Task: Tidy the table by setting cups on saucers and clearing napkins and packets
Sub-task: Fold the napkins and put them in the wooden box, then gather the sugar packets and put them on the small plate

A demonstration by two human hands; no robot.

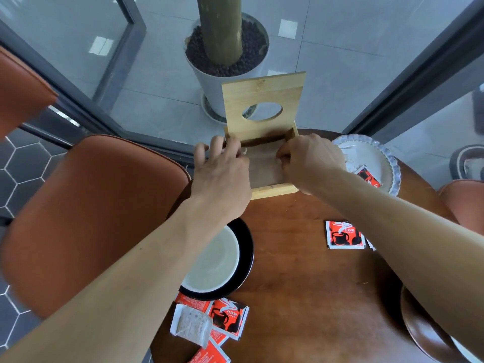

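A bamboo napkin box (275, 190) stands at the table's far edge with its lid (262, 90) raised upright, an oval hole in it. A brown napkin (264, 166) lies inside. My left hand (222, 176) grips the box's left wall, fingers spread over the rim. My right hand (306, 163) has its fingers curled onto the napkin's right side. A white cup (217, 260) sits on a black saucer (247, 258) under my left forearm. Red sugar packets lie loose: one pair (344, 234) mid-table, a pile (209, 323) near the front edge.
A white fluted plate (377, 153) at the far right holds more packets (368, 176). A brown saucer (424, 334) shows under my right forearm. Orange chairs (91, 218) flank the round wooden table (314, 297). A potted plant (225, 48) stands behind glass.
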